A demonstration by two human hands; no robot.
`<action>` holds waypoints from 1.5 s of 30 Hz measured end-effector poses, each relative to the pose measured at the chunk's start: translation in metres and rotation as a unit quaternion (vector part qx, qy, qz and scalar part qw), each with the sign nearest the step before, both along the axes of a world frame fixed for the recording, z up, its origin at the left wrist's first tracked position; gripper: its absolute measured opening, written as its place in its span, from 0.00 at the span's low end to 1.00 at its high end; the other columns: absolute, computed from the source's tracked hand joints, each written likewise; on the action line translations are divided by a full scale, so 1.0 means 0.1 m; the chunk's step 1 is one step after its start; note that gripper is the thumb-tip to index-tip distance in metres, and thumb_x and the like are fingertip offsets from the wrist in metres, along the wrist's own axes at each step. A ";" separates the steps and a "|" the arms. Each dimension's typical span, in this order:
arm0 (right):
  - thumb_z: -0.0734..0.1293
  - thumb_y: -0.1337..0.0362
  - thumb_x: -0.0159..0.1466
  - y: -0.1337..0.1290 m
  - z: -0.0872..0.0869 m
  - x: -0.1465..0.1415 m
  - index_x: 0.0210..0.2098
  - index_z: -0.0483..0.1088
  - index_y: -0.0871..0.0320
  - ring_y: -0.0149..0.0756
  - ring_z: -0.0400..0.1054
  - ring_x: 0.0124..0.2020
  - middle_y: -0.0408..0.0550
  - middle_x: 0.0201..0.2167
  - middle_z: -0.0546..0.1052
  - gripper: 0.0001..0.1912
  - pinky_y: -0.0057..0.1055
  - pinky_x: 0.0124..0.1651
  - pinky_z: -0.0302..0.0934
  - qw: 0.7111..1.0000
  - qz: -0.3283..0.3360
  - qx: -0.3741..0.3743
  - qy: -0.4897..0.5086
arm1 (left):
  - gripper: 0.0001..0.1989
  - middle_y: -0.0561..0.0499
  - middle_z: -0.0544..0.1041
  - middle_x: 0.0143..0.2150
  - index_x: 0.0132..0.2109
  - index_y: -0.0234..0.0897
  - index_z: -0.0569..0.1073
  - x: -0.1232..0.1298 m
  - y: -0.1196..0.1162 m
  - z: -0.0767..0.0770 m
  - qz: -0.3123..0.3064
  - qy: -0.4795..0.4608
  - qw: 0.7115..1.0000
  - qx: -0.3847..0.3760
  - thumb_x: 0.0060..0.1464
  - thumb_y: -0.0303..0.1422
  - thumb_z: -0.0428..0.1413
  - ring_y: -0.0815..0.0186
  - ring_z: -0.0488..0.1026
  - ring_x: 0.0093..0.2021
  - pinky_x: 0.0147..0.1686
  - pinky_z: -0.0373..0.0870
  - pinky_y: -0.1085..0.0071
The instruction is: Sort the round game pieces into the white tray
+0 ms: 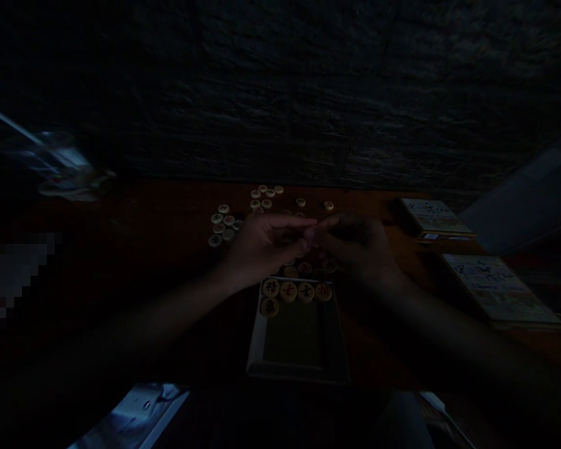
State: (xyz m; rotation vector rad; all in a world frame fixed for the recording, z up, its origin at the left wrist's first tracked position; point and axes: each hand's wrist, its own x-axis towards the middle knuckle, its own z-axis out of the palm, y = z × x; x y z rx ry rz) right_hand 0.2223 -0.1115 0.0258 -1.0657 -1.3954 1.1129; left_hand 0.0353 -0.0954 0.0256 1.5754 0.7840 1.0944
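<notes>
Far left of the open box (257,340), I'm seeing loose pieces (217,219) lying in a cluster, with more beyond it! My left hand (257,246) is hovering past the box's far edge, fingertips meeting the right's; whether they're pinching a piece, I can't tell. Inside, a row of four pieces (288,290) is lining the far edge, one single piece (269,307) sitting nearer at left. My right hand (359,246) is curling in; its grip I can't tell either. I'm judging this as fingertip handling, calling for steady, gentle parting clear of that row. Right of the box, two printed boxes (498,290) are lying.
</notes>
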 end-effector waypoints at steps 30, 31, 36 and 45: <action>0.75 0.62 0.62 -0.01 -0.04 0.06 0.44 0.82 0.52 0.37 0.79 0.35 0.47 0.39 0.85 0.10 0.33 0.38 0.72 0.979 -0.026 0.165 -0.116 | 0.10 0.45 0.84 0.48 0.47 0.37 0.84 0.01 0.06 0.00 -0.030 -0.167 0.968 -0.185 0.57 0.31 0.67 0.62 0.83 0.45 0.54 0.78 0.61; 0.75 0.63 0.62 -0.02 -0.04 0.06 0.44 0.82 0.52 0.38 0.79 0.37 0.47 0.40 0.84 0.10 0.33 0.40 0.72 0.971 -0.034 0.196 -0.136 | 0.10 0.45 0.84 0.48 0.47 0.37 0.84 0.01 0.07 0.01 -0.034 -0.175 0.965 -0.191 0.57 0.30 0.66 0.62 0.83 0.45 0.55 0.78 0.61; 0.74 0.68 0.62 -0.02 -0.02 0.10 0.45 0.82 0.54 0.36 0.77 0.38 0.48 0.40 0.83 0.11 0.31 0.39 0.70 0.941 -0.044 0.267 -0.203 | 0.15 0.44 0.84 0.50 0.50 0.35 0.82 0.00 0.10 0.01 -0.050 -0.200 0.955 -0.216 0.56 0.22 0.65 0.61 0.83 0.46 0.54 0.78 0.63; 0.73 0.64 0.65 -0.02 0.03 0.13 0.51 0.80 0.54 0.37 0.76 0.38 0.49 0.42 0.80 0.14 0.31 0.38 0.70 0.909 -0.029 0.301 -0.289 | 0.17 0.45 0.84 0.45 0.48 0.33 0.82 0.01 0.09 0.02 -0.022 -0.189 0.961 -0.198 0.50 0.20 0.67 0.62 0.82 0.44 0.49 0.80 0.63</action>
